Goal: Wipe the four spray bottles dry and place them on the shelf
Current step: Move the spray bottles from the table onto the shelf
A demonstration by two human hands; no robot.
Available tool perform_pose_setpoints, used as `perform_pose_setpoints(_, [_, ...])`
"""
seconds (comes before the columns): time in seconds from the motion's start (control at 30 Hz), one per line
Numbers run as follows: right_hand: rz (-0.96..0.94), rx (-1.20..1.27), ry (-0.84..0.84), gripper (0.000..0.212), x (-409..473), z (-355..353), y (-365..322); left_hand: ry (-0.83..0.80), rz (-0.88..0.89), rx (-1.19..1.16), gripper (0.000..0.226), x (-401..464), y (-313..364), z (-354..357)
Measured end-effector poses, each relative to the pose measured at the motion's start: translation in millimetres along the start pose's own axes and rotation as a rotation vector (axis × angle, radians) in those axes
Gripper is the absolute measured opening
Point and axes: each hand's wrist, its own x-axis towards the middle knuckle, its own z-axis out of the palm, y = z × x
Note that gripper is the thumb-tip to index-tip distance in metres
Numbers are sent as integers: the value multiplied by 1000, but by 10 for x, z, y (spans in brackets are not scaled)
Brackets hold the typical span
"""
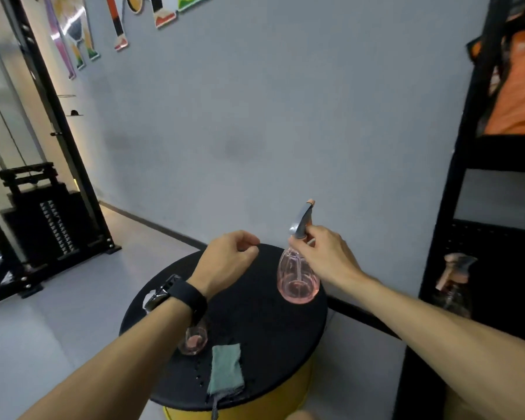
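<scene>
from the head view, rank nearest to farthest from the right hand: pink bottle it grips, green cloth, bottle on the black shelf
1. Clear pink spray bottle, gripped by the right hand at its neck.
2. Green folded cloth, near table edge.
3. Spray bottle on the black shelf, far right.

A clear pink spray bottle point(298, 275) with a grey trigger head stands upright at the far right of the round black desk point(255, 322). A second pink bottle point(193, 341) stands near left, beside a folded green cloth point(226, 369). Another bottle point(453, 283) sits on the dark shelf point(497, 237).
</scene>
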Motion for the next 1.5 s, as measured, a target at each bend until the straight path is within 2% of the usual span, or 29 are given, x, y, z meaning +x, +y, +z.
perform_pose_setpoints(0.53, [110, -78, 89, 26, -621, -1301, 469, -126, 163, 8, 17, -140, 1059, 509])
perform_pose_setpoints(0.7, [164, -82, 117, 21, -839, -1672, 668, -175, 227, -11, 14, -155, 1423, 782])
perform_pose_setpoints(0.93, [243, -106, 192, 24, -1046, -2111, 1043, -234, 314, -60, 20, -199, 1844, 1239])
perform_pose_setpoints(1.17, [328, -123, 238, 21, -1137, -2291, 1478, -287, 381, -61, 19, -167, 1996, 1731])
perform_pose_setpoints(1.5, [387, -99, 280, 20, -1134, -2134, 2076, -367, 408, -124, 19, -14, 2079, 2363])
